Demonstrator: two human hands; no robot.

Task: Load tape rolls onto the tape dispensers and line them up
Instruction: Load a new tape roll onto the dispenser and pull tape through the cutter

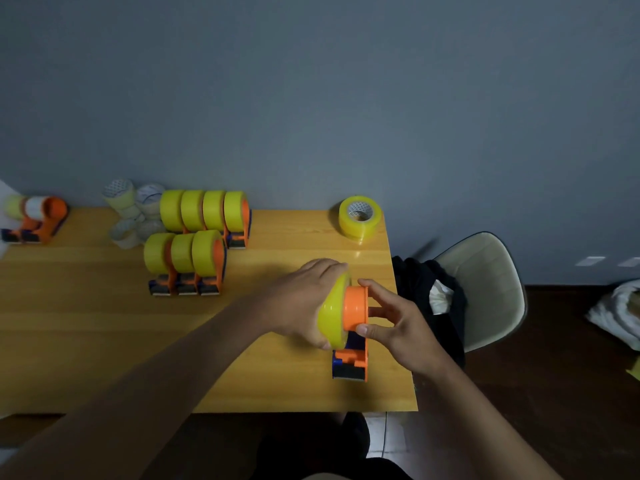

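Yellow tape roll (333, 311) half-seated on orange dispenser (355, 315) near desk (104, 323) right edge, clasped in left hand (304, 299) grip for pushing home, right hand (398, 320) grip bracing hub.

yellow tape roll (333, 311) half on orange dispenser (354, 332) | upright, table's right edge
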